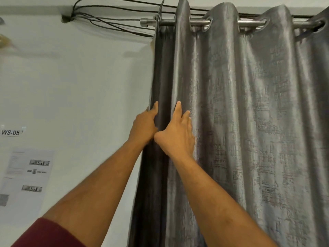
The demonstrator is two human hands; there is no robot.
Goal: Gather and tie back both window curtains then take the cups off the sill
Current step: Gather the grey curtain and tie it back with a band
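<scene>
We see the grey curtain [240,113] filling the right of the frame, hung by eyelets on a rod [199,22] at top. Left hand [143,126] grips the curtain's left edge at centre, fingers wrapped behind. Right hand [178,135] lies open, flat on the next fold, thumb touching the left hand.

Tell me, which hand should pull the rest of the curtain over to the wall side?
Probably the right hand. It lies flat on the curtain toward the spread-out folds, so it can sweep them over. The left hand already grips the curtain's outer edge by the wall.
</scene>
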